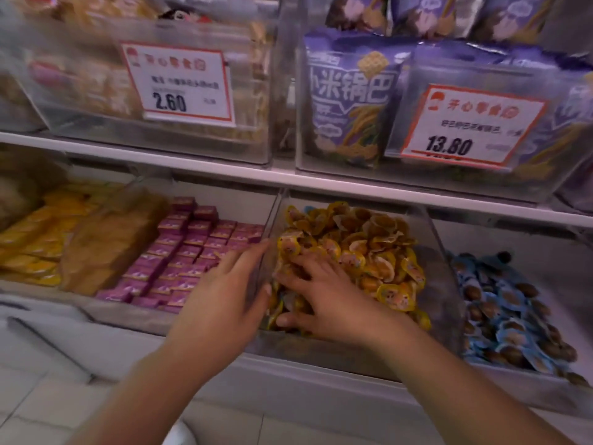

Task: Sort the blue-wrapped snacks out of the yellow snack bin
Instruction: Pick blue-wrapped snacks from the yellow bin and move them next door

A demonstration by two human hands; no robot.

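Two price cards hang on the upper shelf's clear bins: the left price card [178, 83] reads 2.60, the right price card [468, 126] reads 13.80, each under a line of red Chinese characters too blurred to read surely. Behind the right card stand purple snack bags [349, 97] printed with large white characters, 米锅巴 among them.

On the lower shelf, the clear yellow snack bin [444, 268] is heaped with small round yellow-wrapped snacks [369, 252]. A sliver of blue wrapper [309, 208] shows at the back left of the heap – whether more lie under it cannot be told. The bin to its right holds the blue-wrapped snacks [510, 313], with brown centres.

The right hand [324, 297] lies palm down on the front of the yellow heap, fingers spread apart and pressing into the wrappers, clamped on nothing visible. The left hand [224, 290] is at the bin's left wall, fingers straight and close together, thumb towards the wall; motion blur hides whether it touches.

Left of that wall sit rows of small purple boxes [189, 252], then a tan packet [109, 242] – blurred – and yellow packets [35, 248]. A white shelf edge [192, 170] runs between the two levels.
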